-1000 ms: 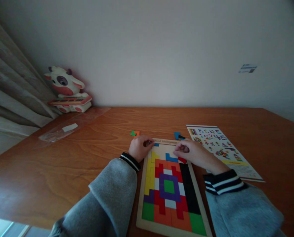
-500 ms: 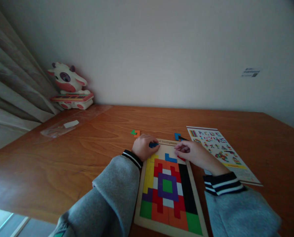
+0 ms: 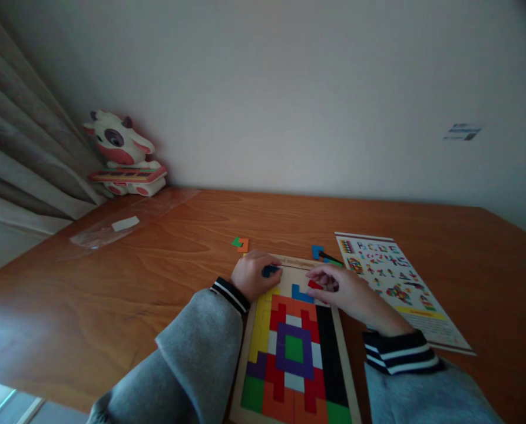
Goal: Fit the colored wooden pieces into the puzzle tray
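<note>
A wooden puzzle board (image 3: 238,383) lies in front of me, its lower part filled with coloured block pieces. My left hand (image 3: 254,275) rests at the top left corner, thumb and fingers curled round a dark blue puzzle piece (image 3: 270,271). Over the top right of the board, my right hand (image 3: 340,288) pinches a red puzzle piece (image 3: 315,285), partly hidden by the fingers. Between the hands, an L-shaped blue piece (image 3: 301,294) lies on the board's bare upper area.
Beyond the board lie an orange piece (image 3: 243,245) with a green one, and another blue piece (image 3: 317,252) beside a black piece (image 3: 331,258). A printed pattern sheet (image 3: 410,315) is on the right. Back left are a clear plastic bag (image 3: 99,235) and a cow toy keyboard (image 3: 125,156).
My right hand has lifted the red piece a little, so more of it shows between the fingers. My left hand stays at the same corner. The whole view has shifted slightly.
</note>
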